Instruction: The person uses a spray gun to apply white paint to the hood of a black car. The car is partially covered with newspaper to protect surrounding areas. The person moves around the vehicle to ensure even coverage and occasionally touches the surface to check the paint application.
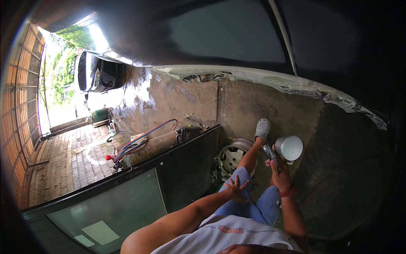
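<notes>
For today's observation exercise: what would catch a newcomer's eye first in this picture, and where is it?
The right hand, raised at centre right, holds a spray gun with a white cup on top. Below centre, the left hand rests open on the knee with fingers spread. Behind the legs a bare steel wheel rim lies on the concrete floor, and a dark car window fills the lower left.

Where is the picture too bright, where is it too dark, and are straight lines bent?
Head view: daylight at upper left is blown out, glare on the wet concrete floor; the car body above is deep in shadow. The brick wall bends near the rim. The right hand and spray gun are evenly lit, fairly sharp.
</notes>
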The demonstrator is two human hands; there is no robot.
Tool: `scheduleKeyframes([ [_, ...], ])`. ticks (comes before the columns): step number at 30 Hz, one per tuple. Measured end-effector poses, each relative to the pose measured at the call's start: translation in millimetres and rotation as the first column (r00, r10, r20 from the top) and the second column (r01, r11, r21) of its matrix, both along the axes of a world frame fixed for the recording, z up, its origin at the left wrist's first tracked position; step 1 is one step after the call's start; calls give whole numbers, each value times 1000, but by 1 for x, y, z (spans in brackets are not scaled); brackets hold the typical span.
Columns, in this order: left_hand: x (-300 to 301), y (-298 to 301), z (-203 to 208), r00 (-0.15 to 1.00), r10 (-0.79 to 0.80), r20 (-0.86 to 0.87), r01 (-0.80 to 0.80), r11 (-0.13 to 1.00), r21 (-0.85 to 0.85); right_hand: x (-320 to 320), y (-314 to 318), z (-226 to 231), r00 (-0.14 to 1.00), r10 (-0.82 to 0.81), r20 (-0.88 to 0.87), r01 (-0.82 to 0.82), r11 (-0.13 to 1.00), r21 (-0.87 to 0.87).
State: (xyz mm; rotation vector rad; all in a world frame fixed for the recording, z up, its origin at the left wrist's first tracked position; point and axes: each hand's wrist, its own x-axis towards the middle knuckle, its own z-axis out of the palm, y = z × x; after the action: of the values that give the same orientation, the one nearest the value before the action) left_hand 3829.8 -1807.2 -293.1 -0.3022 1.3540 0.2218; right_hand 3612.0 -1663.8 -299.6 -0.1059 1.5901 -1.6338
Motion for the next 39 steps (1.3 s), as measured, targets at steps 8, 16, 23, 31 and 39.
scheduleKeyframes([
  [8,11,-29,23,986,68,-153,-60,997,53,1,-18,117,997,-82,15,82,997,12],
  [16,2,-129,55,901,261,-348,-104,906,411,6,-58,290,916,-215,-338,276,950,146],
  [23,-71,-182,110,701,399,-590,-104,877,470,-9,-105,374,768,-337,-545,415,910,22],
  [31,-181,-134,290,416,893,171,-303,-41,952,-21,-137,402,758,-326,-565,433,899,61],
  [39,-192,-91,302,465,834,297,-368,-123,922,-10,-110,411,736,-439,-516,580,801,146],
])
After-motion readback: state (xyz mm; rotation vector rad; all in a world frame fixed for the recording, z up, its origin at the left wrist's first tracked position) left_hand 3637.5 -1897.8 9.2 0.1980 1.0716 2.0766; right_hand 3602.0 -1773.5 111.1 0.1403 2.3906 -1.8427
